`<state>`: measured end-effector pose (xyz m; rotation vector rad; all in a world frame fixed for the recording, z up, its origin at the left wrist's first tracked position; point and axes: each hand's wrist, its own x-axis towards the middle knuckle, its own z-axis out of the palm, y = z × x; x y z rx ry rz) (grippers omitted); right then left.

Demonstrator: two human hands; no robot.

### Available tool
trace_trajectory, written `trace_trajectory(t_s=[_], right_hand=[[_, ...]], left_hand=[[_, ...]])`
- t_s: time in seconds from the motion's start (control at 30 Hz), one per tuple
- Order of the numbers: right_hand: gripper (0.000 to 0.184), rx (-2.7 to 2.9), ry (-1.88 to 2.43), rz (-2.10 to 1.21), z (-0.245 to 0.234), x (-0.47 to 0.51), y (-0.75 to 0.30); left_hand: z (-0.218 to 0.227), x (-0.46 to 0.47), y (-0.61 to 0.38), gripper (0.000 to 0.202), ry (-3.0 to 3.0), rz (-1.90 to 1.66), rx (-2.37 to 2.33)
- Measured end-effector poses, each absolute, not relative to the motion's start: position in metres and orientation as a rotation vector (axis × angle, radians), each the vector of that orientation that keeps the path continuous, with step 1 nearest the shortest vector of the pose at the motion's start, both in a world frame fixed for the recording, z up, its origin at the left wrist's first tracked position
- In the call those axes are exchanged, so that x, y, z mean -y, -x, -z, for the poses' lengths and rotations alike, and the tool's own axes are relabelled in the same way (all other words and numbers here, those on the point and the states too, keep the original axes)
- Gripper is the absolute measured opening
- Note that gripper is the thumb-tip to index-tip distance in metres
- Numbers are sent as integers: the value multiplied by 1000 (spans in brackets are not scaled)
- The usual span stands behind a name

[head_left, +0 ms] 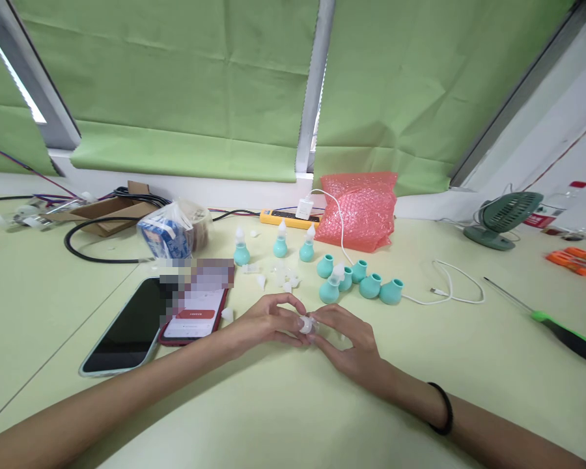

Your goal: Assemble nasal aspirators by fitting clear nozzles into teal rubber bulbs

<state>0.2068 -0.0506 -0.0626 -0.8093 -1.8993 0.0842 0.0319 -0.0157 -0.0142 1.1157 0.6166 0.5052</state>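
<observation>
Left hand (267, 320) and right hand (354, 343) — both nearly closed — pinch one small translucent piece (306, 324), teal bulbs (329, 292) just beyond

On our left we see a dark-screened phone (124, 326) beside a lit, red-cased phone (195, 324). Behind them we find a plastic-wrapped blue pack (163, 236) and a cardboard box (110, 208). A white charger (305, 208) sits at the yellow power strip (272, 219), next to red bubble wrap (366, 215). Toward our right we have a screwdriver (564, 333), a green fan (510, 212) and a red-capped bottle (561, 200). Green blinds (176, 78) hang behind.
</observation>
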Motion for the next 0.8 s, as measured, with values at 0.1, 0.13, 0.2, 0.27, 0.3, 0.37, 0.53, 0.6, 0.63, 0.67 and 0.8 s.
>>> trace_trajectory(t_s=[0.1, 0.13, 0.2, 0.27, 0.3, 0.37, 0.53, 0.6, 0.63, 0.67, 0.8], right_hand=[[25, 1893, 833, -165, 60, 52, -207], [25, 1888, 850, -240, 60, 52, -206], [26, 1840, 877, -457, 58, 53, -207], [25, 1731, 895, -715, 58, 53, -207], [25, 1660, 900, -831, 58, 52, -208], [24, 1527, 895, -1043, 58, 50, -209], [23, 1404, 811, -1437, 57, 46, -209], [25, 1408, 804, -1497, 57, 46, -209], [25, 1407, 804, -1512, 57, 47, -209], [25, 1401, 805, -1519, 57, 47, -209], [20, 1391, 814, -1535, 59, 46, -211]], left_hand=[[17, 15, -31, 25, -1138, -520, -615], [18, 14, -31, 26, -1160, -533, -612], [21, 12, -31, 28, -1213, -565, -595], [24, 11, -31, 32, -1264, -600, -567], [26, 10, -31, 34, -1284, -619, -552], [27, 10, -32, 37, -1333, -660, -526], [23, 18, -31, 36, -1684, -779, -651], [20, 21, -30, 37, -1823, -784, -713], [20, 23, -30, 38, -1872, -774, -726], [19, 24, -30, 39, -1910, -764, -729], [19, 25, -31, 40, -2007, -750, -736]])
